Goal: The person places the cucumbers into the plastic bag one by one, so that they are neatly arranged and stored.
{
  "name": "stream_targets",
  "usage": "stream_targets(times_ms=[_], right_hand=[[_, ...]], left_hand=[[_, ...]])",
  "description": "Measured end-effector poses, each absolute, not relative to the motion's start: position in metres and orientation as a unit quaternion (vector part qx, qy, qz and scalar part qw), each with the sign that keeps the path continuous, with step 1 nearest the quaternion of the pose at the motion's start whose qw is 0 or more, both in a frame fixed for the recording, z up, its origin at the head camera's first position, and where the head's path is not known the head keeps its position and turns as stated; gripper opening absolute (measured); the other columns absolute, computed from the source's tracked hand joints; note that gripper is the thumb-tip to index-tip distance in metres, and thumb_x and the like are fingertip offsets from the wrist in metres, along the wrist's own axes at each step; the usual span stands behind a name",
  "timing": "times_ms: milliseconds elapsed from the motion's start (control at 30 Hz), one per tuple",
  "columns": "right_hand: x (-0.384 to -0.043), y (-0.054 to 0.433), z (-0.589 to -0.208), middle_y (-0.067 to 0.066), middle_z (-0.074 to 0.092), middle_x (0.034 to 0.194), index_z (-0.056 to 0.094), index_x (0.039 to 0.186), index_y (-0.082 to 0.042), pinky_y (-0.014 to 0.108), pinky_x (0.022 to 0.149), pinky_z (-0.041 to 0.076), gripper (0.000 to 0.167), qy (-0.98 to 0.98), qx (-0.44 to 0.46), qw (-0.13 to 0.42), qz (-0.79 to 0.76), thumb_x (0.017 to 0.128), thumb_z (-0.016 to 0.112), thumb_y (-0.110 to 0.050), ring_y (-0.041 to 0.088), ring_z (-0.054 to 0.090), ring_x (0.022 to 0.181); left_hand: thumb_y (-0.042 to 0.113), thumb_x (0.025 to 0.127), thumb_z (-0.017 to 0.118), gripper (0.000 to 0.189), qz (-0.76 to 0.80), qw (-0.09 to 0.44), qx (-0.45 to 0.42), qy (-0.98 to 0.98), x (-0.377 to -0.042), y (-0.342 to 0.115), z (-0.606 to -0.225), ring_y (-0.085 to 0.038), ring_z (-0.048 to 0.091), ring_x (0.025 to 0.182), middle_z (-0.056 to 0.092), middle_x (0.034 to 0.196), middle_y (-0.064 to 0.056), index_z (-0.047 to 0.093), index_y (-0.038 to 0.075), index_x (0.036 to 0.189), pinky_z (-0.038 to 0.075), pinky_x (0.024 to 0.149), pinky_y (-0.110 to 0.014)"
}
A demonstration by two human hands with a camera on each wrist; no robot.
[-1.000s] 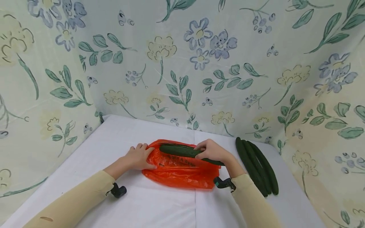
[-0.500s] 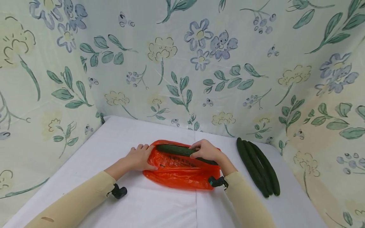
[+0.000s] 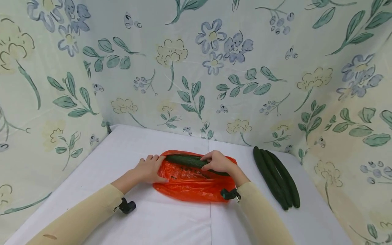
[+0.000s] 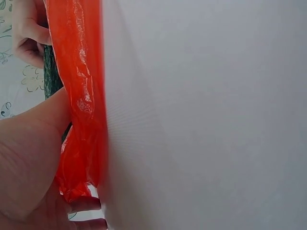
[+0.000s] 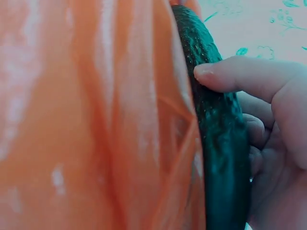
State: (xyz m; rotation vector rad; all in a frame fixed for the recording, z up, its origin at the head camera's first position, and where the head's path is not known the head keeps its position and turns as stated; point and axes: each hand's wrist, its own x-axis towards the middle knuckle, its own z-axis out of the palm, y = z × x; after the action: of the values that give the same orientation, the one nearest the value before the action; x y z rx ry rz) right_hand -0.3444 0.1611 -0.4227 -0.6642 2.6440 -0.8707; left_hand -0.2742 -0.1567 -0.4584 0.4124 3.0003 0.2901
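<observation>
A dark green cucumber [image 3: 185, 160] lies lengthwise over the mouth of a red plastic bag [image 3: 196, 192], its left end reaching in near the left hand. My right hand [image 3: 218, 162] grips it around the middle; thumb on one side and fingers on the other show in the right wrist view, where the cucumber [image 5: 225, 158] runs along the bag's edge. At the bag's left end my left hand [image 3: 148, 170] holds the plastic between thumb and fingers. In the left wrist view the red bag [image 4: 81, 86] partly hides the thumb's tip. Dark lettering shows on the bag.
Three more cucumbers [image 3: 277, 178] lie side by side at the right of the white-covered table [image 3: 165, 221]. A floral cloth [image 3: 190, 75] hangs behind and along both sides of the table.
My right hand has moved left with the cucumber, sliding it further into the bag toward the left hand. The left hand stays at the bag's left end.
</observation>
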Motion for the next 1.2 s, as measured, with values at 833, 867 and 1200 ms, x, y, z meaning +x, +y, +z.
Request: stream_targets(times_ms=[833, 867, 1200], right_hand=[[-0.334, 0.212, -0.422, 0.004, 0.062, 0.089, 0.073, 0.117, -0.014, 0.029, 0.068, 0.048, 0.039, 0.95, -0.192, 0.157, -0.192, 0.082, 0.084, -0.028, 0.02, 0.055, 0.084], [-0.333, 0.215, -0.422, 0.004, 0.064, 0.091, 0.073, 0.116, -0.014, 0.03, 0.07, 0.05, 0.039, 0.951, -0.183, 0.159, -0.192, 0.082, 0.084, -0.029, 0.02, 0.056, 0.085], [-0.319, 0.235, -0.423, -0.001, 0.069, 0.101, 0.073, 0.115, -0.018, 0.033, 0.078, 0.058, 0.038, 0.963, -0.13, 0.159, -0.177, 0.083, 0.083, -0.035, 0.018, 0.061, 0.087]], left_hand=[[0.074, 0.071, 0.074, 0.112, 0.091, 0.046, 0.138, 0.985, -0.277, -0.16, -0.457, -0.042, 0.041, 0.135, 0.047, 0.148, -0.018, 0.034, 0.011, 0.154, 0.039, 0.104, -0.066], [0.074, 0.072, 0.074, 0.112, 0.093, 0.048, 0.138, 0.985, -0.277, -0.16, -0.457, -0.042, 0.04, 0.136, 0.047, 0.148, -0.018, 0.033, 0.012, 0.155, 0.039, 0.104, -0.066], [0.074, 0.072, 0.074, 0.111, 0.094, 0.05, 0.137, 0.985, -0.275, -0.159, -0.46, -0.042, 0.04, 0.136, 0.046, 0.148, -0.018, 0.033, 0.012, 0.155, 0.039, 0.104, -0.066]])
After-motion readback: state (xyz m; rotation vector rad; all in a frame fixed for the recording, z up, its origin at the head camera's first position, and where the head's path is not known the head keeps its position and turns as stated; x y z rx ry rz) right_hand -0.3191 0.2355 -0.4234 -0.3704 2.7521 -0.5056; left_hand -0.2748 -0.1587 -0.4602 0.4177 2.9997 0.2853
